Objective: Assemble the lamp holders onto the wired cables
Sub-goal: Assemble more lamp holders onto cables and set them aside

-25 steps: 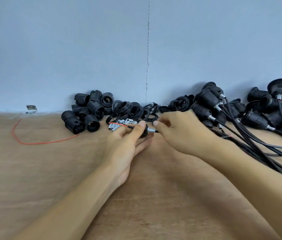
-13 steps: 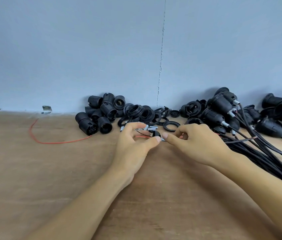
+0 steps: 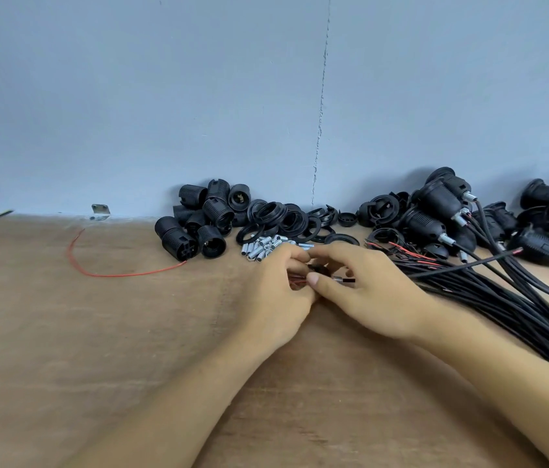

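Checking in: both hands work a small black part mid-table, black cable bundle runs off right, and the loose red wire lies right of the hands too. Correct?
Not quite. The thin loose red wire lies left of the left hand and right hand, which do pinch the small black round part. Head view shows it; the rest stands.

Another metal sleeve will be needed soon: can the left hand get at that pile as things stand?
Probably yes: the metal sleeves lie just beyond the left hand, nothing between, though its fingers now pinch a small black part.
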Action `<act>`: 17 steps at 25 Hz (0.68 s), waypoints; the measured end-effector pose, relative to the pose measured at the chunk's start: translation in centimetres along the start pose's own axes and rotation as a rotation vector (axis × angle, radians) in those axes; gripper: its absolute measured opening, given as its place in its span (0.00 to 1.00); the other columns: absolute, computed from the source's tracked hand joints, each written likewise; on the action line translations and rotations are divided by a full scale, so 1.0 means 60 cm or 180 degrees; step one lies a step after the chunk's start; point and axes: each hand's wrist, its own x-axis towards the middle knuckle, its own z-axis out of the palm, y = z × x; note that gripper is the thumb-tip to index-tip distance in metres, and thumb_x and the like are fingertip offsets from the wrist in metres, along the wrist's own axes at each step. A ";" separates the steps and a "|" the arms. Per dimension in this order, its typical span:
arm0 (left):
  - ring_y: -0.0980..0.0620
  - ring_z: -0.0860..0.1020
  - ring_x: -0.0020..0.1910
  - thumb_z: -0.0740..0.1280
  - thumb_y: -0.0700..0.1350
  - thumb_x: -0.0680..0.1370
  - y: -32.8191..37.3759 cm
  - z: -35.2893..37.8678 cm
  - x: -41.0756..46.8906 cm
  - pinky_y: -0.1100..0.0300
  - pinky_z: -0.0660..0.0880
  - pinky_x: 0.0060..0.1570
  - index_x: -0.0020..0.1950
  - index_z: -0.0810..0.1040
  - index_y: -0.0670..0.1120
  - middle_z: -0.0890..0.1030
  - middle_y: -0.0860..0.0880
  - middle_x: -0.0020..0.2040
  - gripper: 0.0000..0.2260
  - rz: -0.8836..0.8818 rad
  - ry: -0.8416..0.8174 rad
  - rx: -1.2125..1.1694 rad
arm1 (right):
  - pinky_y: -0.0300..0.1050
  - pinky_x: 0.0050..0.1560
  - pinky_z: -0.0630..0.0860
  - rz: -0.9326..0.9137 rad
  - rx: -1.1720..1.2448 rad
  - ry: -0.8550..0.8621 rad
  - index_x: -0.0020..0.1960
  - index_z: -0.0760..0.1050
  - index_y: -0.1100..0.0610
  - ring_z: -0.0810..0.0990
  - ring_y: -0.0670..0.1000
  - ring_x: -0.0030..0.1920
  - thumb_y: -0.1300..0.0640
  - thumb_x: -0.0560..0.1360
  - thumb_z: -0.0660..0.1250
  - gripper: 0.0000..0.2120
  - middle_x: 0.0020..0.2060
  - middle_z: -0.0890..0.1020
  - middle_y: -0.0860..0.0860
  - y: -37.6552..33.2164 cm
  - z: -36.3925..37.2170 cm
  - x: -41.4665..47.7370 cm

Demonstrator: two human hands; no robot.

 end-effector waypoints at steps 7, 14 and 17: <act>0.59 0.77 0.47 0.79 0.51 0.70 -0.014 -0.006 0.014 0.68 0.69 0.41 0.56 0.78 0.55 0.79 0.57 0.47 0.18 -0.0076 0.0211 0.0858 | 0.37 0.51 0.68 0.0417 -0.0106 0.0255 0.55 0.81 0.50 0.74 0.45 0.48 0.60 0.77 0.65 0.11 0.50 0.75 0.47 0.013 0.026 0.003; 0.60 0.77 0.39 0.70 0.36 0.74 -0.034 -0.035 0.033 0.77 0.69 0.38 0.50 0.82 0.49 0.82 0.53 0.43 0.09 -0.0244 0.0739 0.1117 | 0.24 0.46 0.64 0.0324 -0.0298 0.0381 0.44 0.77 0.53 0.73 0.40 0.43 0.60 0.75 0.70 0.03 0.40 0.72 0.40 0.022 0.020 0.003; 0.60 0.76 0.38 0.69 0.34 0.74 -0.036 -0.039 0.034 0.78 0.68 0.38 0.49 0.82 0.48 0.82 0.52 0.43 0.10 -0.0257 0.0758 0.1137 | 0.29 0.46 0.64 0.0476 -0.0301 0.0432 0.46 0.78 0.54 0.73 0.46 0.45 0.58 0.76 0.70 0.01 0.42 0.74 0.44 0.030 0.020 0.006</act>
